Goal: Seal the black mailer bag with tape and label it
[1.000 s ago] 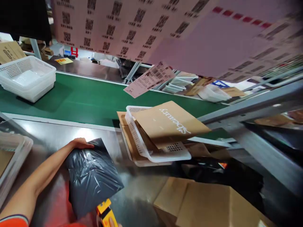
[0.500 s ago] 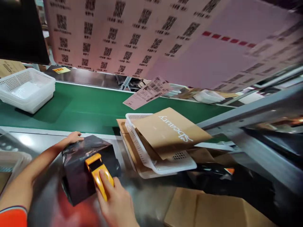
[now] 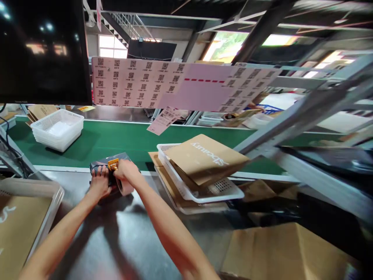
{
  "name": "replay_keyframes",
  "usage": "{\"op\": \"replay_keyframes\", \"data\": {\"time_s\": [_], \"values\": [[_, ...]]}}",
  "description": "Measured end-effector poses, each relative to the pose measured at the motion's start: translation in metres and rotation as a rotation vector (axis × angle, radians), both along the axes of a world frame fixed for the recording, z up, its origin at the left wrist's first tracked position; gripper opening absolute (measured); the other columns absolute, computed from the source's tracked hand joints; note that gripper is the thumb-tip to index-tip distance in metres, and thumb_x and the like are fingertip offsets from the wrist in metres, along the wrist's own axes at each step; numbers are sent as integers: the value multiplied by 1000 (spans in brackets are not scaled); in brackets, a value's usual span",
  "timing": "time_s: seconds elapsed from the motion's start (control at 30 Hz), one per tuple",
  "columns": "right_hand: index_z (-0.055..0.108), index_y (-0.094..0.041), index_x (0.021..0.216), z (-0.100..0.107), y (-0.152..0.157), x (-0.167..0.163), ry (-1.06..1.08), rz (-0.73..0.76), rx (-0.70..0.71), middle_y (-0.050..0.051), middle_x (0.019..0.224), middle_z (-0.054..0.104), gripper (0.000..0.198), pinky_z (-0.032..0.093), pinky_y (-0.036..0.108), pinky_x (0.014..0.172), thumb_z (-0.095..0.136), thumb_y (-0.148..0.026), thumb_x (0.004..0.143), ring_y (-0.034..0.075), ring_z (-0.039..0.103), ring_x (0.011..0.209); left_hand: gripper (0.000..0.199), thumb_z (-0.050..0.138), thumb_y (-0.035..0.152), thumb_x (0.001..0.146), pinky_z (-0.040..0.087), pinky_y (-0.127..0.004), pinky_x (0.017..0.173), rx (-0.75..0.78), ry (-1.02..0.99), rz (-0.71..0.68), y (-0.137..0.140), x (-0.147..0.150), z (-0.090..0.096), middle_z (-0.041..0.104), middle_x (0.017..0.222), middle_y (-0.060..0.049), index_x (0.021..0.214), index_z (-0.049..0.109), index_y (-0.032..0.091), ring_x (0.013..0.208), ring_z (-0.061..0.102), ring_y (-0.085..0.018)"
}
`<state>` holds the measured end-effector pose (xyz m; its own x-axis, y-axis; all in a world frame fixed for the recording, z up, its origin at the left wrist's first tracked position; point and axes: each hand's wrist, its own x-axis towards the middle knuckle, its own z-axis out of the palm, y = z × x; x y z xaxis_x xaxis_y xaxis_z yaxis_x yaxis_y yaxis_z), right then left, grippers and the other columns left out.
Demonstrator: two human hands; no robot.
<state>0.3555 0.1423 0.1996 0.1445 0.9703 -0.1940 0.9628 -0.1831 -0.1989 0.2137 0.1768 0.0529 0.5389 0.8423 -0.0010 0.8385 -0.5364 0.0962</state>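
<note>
A package (image 3: pixel 124 156) wrapped in black plastic lies on the metal table, close to the green belt. My left hand (image 3: pixel 100 182) grips its near left side, fingers curled over the top and thumb lower down. My right hand (image 3: pixel 128 173) is closed around a yellow tape dispenser (image 3: pixel 113 164), which rests against the package just right of my left fingers. A roll of tape (image 3: pixel 126 187) shows below my right hand. Both hands cover much of the package, so the tape's contact with it is hidden.
A green conveyor belt (image 3: pixel 116 136) runs behind, with stacked white baskets (image 3: pixel 58 132) on it. Right of my hands, a tilted white basket (image 3: pixel 201 198) holds brown mailers (image 3: pixel 204 155). Another bin (image 3: pixel 55 194) stands left. A code-covered board (image 3: pixel 175 87) and a monitor (image 3: pixel 43 50) hang above.
My view has tilted up. My left hand has come from the package's far left edge to its near side. My right hand has carried the tape dispenser to the package's far end.
</note>
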Motion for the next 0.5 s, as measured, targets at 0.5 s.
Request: {"op": "replay_keyframes", "data": {"time_s": [0.5], "values": [[66,-30,148,-283,-234,29,190,-120,125,14,106,78,50,64,37,76,51,-38,101,29,78,80,77,58,78,87,54,-45,99,-198,22,36,162,-10,49,73,137,-18,136,69,20,121,69,-41]]}}
